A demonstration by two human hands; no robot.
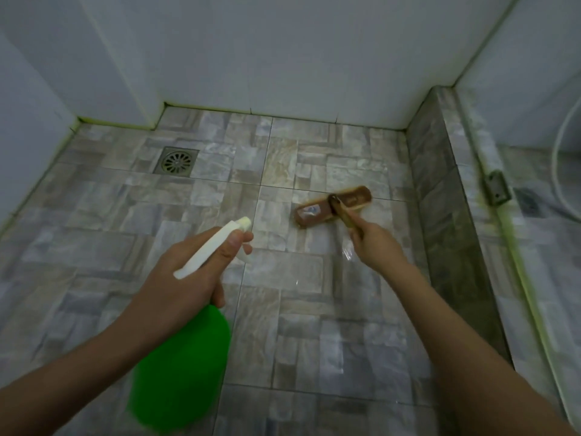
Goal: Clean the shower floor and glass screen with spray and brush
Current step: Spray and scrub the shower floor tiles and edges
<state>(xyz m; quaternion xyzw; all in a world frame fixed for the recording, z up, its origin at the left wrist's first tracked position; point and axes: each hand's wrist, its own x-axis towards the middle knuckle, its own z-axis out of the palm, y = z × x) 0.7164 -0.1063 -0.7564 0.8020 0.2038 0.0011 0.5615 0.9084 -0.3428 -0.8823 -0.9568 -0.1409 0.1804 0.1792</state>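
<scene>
Our left grip [188, 262] wraps the neck of the green spray bottle [185, 363], with the nozzle aimed at the shower floor [298, 341] so spray lands there. Our right grip [374, 243] holds the brush [333, 206] by its handle, head flat near the floor's right edge, to scrub.

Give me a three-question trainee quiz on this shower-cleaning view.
1. True or false: the left hand grips the green spray bottle.
2. The right hand holds a brush. Its head is: A) in a bucket; B) on the tiled floor; C) on a shelf.
3. Fill in: the floor drain lies to the ____ of the brush.
Key: 1 true; 2 B; 3 left.
</scene>
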